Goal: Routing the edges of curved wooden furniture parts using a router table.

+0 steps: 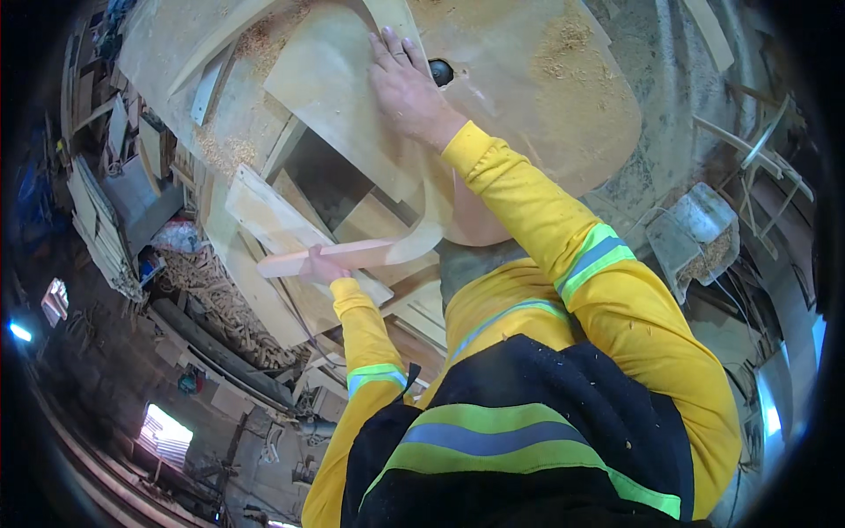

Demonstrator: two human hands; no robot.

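A pale curved wooden piece [421,236] bends from my left hand up across the worktable [598,106]. My left hand [324,266] is closed around its straight lower end, with some of the fingers hidden beneath. My right hand [409,88] lies on the upper part of the piece, fingers stretched out and pressing down. Just right of those fingers, a dark round spindle [441,72] shows in a hole in the tabletop. Under the piece is a flat wooden panel [330,114].
Wood shavings [563,48] lie on the tabletop. A pale board [273,211] spans an opening at the table's left side. Scrap wood [233,299] is heaped at left, and a clear plastic container [704,220] of shavings stands at right.
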